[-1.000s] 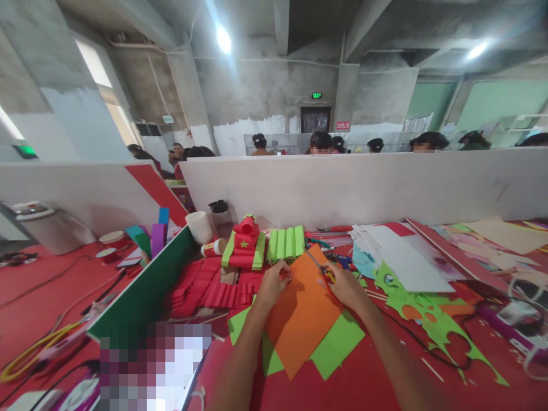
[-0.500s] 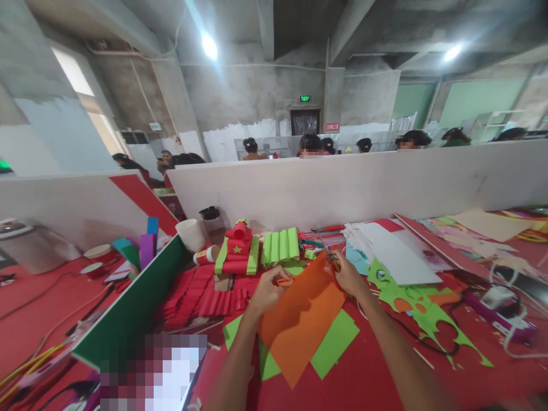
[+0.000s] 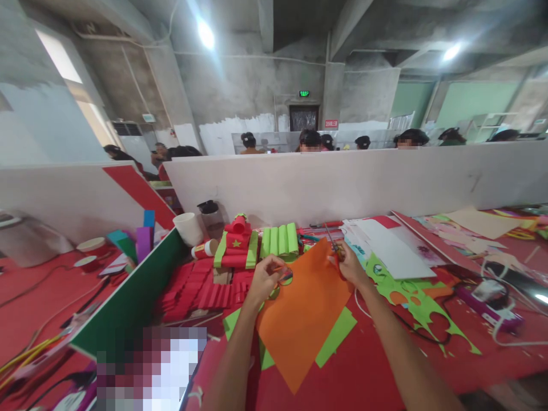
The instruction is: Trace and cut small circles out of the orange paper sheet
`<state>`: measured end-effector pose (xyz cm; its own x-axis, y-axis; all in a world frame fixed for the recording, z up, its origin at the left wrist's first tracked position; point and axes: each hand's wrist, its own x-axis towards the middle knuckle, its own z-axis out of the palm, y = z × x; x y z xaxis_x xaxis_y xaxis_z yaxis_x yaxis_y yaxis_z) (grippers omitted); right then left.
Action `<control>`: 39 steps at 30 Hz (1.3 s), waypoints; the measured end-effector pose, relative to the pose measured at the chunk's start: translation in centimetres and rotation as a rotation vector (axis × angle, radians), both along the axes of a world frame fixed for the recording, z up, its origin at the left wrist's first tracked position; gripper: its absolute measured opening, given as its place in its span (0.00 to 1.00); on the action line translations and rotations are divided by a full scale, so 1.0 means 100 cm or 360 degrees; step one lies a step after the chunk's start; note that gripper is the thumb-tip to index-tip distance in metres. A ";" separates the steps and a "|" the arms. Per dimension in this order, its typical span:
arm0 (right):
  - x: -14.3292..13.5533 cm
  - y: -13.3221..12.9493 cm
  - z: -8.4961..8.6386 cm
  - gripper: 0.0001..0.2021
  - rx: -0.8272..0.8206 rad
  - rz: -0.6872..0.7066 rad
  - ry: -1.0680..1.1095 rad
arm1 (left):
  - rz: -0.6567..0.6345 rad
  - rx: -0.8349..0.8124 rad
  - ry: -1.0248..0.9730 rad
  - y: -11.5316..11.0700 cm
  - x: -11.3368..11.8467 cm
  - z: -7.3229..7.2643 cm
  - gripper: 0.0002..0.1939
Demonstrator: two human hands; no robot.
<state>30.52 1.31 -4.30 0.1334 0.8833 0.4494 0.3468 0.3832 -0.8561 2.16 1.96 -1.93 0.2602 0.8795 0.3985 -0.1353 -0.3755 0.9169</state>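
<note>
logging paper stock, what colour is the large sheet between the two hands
The sheet is plain orange, clearest in the head view.

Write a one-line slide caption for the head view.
Left hand at an orange sheet, scissors in the right hand, above green paper on a red tabletop.

A head-worn camera is looking forward and down at the nearby bare left hand (image 3: pixel 266 276) and bare right hand (image 3: pixel 349 265). It is facing a long white partition (image 3: pixel 299 188) beyond a red tabletop (image 3: pixel 355 374).

Both forearms (image 3: pixel 240 337) forward, fingers (image 3: pixel 272 265) curled.
</note>
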 end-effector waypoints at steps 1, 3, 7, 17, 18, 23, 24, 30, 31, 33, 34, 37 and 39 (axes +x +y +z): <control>0.005 -0.003 0.006 0.18 -0.0009 -0.0012 -0.0072 | 0.0079 0.0010 0.0011 0.001 -0.001 0.000 0.11; 0.019 -0.009 0.021 0.18 -0.0033 -0.0081 -0.0251 | 0.0254 0.0049 0.0054 0.005 -0.004 -0.001 0.11; 0.058 -0.015 0.052 0.16 -0.0160 -0.0071 -0.0662 | 0.0503 0.0089 0.0148 0.013 -0.011 -0.004 0.13; 0.143 -0.002 0.068 0.13 -0.0499 -0.0649 -0.1376 | 0.0669 0.0033 0.1030 0.018 -0.026 -0.019 0.04; 0.147 0.000 0.070 0.13 -0.0489 -0.0731 -0.1372 | 0.0662 0.0017 0.1138 0.017 -0.026 -0.021 0.03; 0.127 0.004 0.077 0.16 -0.0395 -0.0893 -0.1325 | 0.0583 0.0105 0.1405 0.015 -0.028 -0.027 0.05; 0.114 0.002 0.076 0.16 -0.0393 -0.0847 -0.1329 | 0.0563 0.0141 0.1400 0.016 -0.028 -0.027 0.06; 0.007 -0.029 0.063 0.14 -0.0888 0.0027 -0.1294 | 0.0381 0.0133 0.1279 0.018 -0.024 -0.032 0.04; -0.008 -0.034 0.059 0.14 -0.0938 0.0129 -0.1344 | 0.0353 0.0133 0.1254 0.018 -0.023 -0.033 0.05; -0.030 -0.041 0.052 0.15 -0.0870 0.0282 -0.1569 | 0.0315 0.0148 0.1222 0.020 -0.021 -0.037 0.05; -0.037 -0.043 0.049 0.15 -0.0862 0.0317 -0.1593 | 0.0303 0.0151 0.1215 0.020 -0.020 -0.038 0.06; -0.048 -0.045 0.043 0.15 -0.0818 0.0393 -0.1631 | 0.0299 0.0148 0.1182 0.023 -0.018 -0.042 0.07; -0.048 -0.044 0.042 0.16 -0.0802 0.0396 -0.1650 | 0.0298 0.0139 0.1169 0.024 -0.017 -0.044 0.07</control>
<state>25.68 -3.11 -0.12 -0.2914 0.9422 -0.1655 0.9292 0.2376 -0.2832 0.43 4.38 -6.34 0.3348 0.9083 0.2509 0.5713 -0.4074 0.7125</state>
